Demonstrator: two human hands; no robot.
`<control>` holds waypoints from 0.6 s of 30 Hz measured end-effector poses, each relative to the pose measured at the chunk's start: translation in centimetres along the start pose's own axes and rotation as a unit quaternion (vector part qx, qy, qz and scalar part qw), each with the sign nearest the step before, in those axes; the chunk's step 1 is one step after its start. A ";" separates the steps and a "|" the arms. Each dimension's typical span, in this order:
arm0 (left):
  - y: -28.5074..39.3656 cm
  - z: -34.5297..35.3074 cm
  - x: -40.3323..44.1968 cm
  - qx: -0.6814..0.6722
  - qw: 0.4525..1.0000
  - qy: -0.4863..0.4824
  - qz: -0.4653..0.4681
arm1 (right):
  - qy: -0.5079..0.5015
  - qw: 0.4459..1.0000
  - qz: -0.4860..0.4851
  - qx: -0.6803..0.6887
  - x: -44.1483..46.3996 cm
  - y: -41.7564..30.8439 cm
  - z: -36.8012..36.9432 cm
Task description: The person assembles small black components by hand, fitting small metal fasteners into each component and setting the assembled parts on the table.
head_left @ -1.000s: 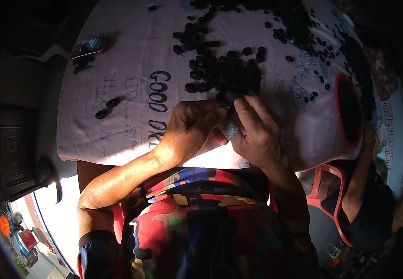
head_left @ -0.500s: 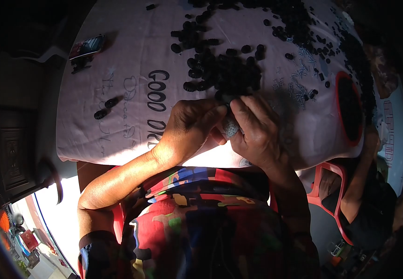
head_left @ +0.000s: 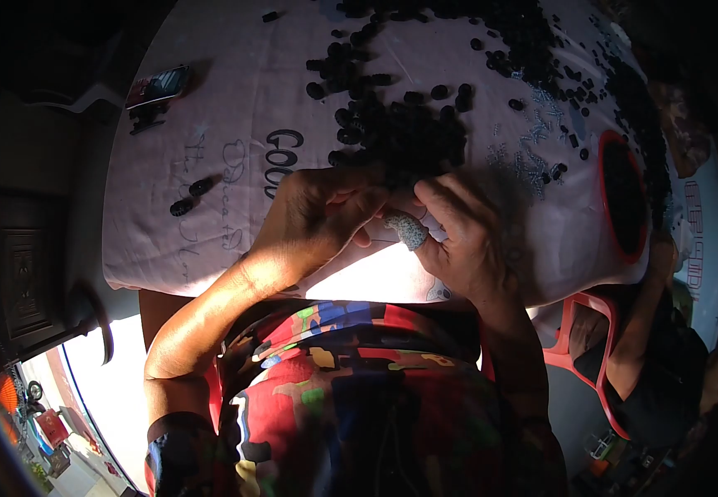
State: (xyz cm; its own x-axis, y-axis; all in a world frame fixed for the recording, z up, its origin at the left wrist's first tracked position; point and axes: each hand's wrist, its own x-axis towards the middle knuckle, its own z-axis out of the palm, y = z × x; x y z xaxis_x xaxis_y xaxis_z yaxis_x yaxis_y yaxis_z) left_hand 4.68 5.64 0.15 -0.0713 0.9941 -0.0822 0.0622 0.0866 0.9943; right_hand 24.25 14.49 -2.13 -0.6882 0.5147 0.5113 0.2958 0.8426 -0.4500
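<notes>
My left hand (head_left: 318,211) is closed in a pinch at the near edge of a heap of small black ridged round pieces (head_left: 413,132). Facing it, my right hand (head_left: 462,224) has its fingers curled, with their tips close to the left fingertips. A grey speckled wrap (head_left: 409,232) covers the right thumb. Whatever lies between the fingertips is dark and too small to make out. Two black ridged pieces (head_left: 191,197) lie apart on the pale printed cloth (head_left: 235,108), left of my left hand.
A phone (head_left: 159,87) rests on a stand at the left. Small silvery screw-like pieces (head_left: 537,124) lie scattered right of the heap. Farther right is a red-rimmed container (head_left: 603,195) holding dark contents. Another person's arm (head_left: 640,306) shows beside a red chair (head_left: 566,331).
My hands have drawn slightly apart at the fingertips, and the right thumb with its wrap shows more fully. My left hand has shifted a little to the left.
</notes>
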 end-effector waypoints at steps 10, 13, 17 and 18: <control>0.6 -7.6 -2.0 0.565 0.794 0.194 0.118 | -0.014 1.000 0.027 0.003 -0.1 0.5 0.9; 0.1 -8.7 -2.8 0.645 0.735 0.190 0.083 | -0.014 0.999 0.025 -0.017 0.1 0.4 0.5; -0.8 -10.1 -3.4 0.686 0.698 0.193 0.064 | -0.007 0.998 0.056 0.031 -0.1 0.8 -0.2; -1.1 -10.6 -3.6 0.692 0.691 0.194 0.077 | 0.000 0.997 0.070 0.044 -0.1 1.0 -0.5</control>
State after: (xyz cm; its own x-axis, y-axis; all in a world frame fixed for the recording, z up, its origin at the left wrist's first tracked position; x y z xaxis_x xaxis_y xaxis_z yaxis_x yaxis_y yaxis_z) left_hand -5.64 1.23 0.11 -0.2031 0.9294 0.3082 0.9721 0.2291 -0.0501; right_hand 24.95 15.34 -2.25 -0.6437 0.6269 0.4390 0.3303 0.7450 -0.5796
